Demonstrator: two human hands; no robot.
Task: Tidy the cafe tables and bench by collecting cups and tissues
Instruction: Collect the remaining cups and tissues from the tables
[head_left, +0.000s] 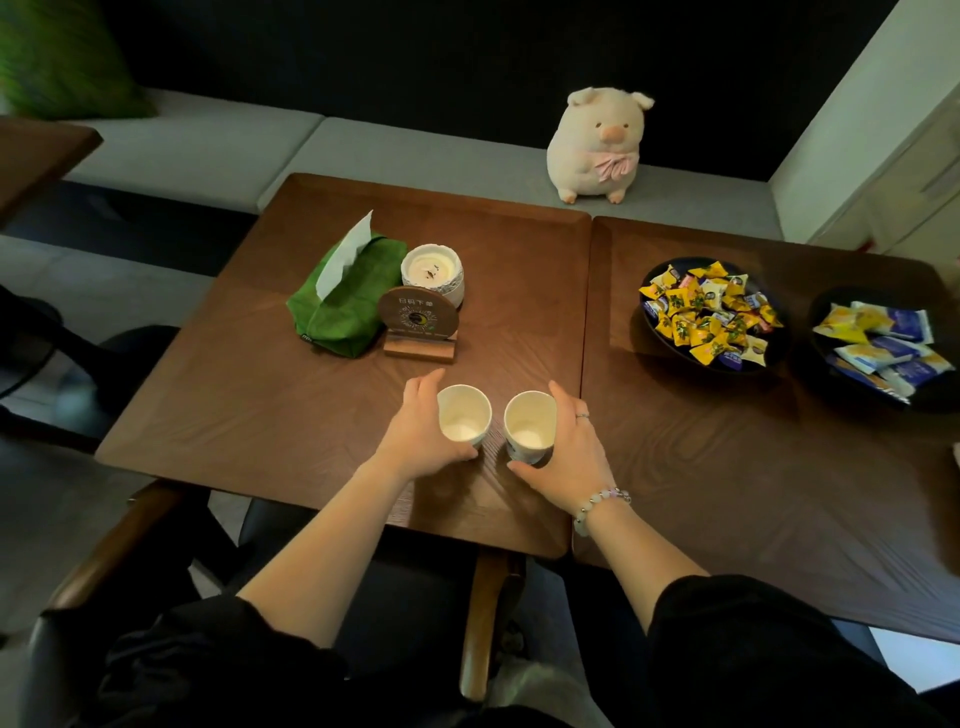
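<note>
Two empty white paper cups stand side by side near the front of the left wooden table (249, 415). My left hand (415, 436) wraps around the left cup (464, 418) from its left side. My right hand (571, 447), with a ring and a bead bracelet, wraps around the right cup (529, 426) from its right side. Both cups rest upright on the tabletop, a small gap between them. A green tissue pack (345, 299) with a white tissue sticking out lies further back on the same table.
Behind the cups stand a round wooden QR sign (418, 322) and a white candle (432, 274). The right table (727, 467) holds two dark bowls of wrapped candy (706, 317) and snack packets (883, 348). A plush pig (597, 143) sits on the grey bench (208, 150).
</note>
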